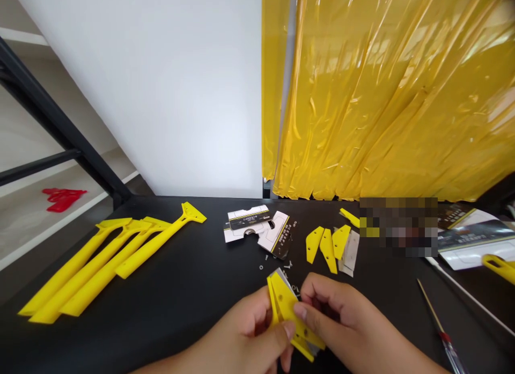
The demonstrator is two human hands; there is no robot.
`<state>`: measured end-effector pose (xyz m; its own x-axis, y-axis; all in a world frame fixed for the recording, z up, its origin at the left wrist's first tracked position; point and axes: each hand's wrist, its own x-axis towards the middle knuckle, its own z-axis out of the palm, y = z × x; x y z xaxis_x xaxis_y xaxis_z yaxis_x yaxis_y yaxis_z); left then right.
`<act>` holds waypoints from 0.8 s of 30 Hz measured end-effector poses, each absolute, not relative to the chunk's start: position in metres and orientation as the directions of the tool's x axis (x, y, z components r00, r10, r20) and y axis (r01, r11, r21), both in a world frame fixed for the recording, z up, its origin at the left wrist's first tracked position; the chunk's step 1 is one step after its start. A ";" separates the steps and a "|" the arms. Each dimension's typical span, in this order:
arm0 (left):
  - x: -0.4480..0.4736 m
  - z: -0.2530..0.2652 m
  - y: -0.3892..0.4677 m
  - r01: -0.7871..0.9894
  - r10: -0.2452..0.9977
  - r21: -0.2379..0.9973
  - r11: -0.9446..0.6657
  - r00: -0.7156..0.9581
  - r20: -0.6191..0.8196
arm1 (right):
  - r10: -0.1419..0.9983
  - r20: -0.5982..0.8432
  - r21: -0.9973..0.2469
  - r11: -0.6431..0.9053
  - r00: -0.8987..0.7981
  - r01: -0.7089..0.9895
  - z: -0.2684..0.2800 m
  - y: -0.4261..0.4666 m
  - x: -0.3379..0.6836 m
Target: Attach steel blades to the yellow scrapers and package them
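My left hand [257,331] is closed round a yellow scraper head [285,301], its thumb pressed on the lower face. A grey metal blade sits between the head's two yellow plates. My right hand [336,309] grips the right edge of the same head, thumb on the yellow face; its other fingertips are partly hidden. Just beyond the hands lie small screws [288,265] and a nut [261,267]. Several loose yellow plates [327,249] lie farther right, beside grey blades [350,253].
Several yellow scraper handles [155,248] lie on the black table [161,331] at left. Printed cards [277,234] are at the back middle. A screwdriver [444,334] and white rod [478,296] lie at right. Yellow plastic sheeting [394,95] hangs behind; a red item [63,198] rests on the left shelf.
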<state>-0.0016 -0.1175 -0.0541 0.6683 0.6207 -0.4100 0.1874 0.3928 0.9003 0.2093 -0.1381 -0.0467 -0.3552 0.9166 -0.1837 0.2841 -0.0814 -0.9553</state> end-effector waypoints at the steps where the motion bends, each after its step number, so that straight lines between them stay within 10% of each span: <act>1: -0.001 -0.055 -0.117 0.186 0.620 0.902 0.390 0.671 -0.406 | 0.912 -0.185 -0.949 -0.070 -0.366 0.306 -0.048 -0.139 0.210; 24: 0.003 -0.055 -0.118 0.165 0.615 0.887 0.432 0.666 -0.423 | 0.920 -0.158 -0.917 -0.001 -0.360 0.399 -0.051 -0.140 0.211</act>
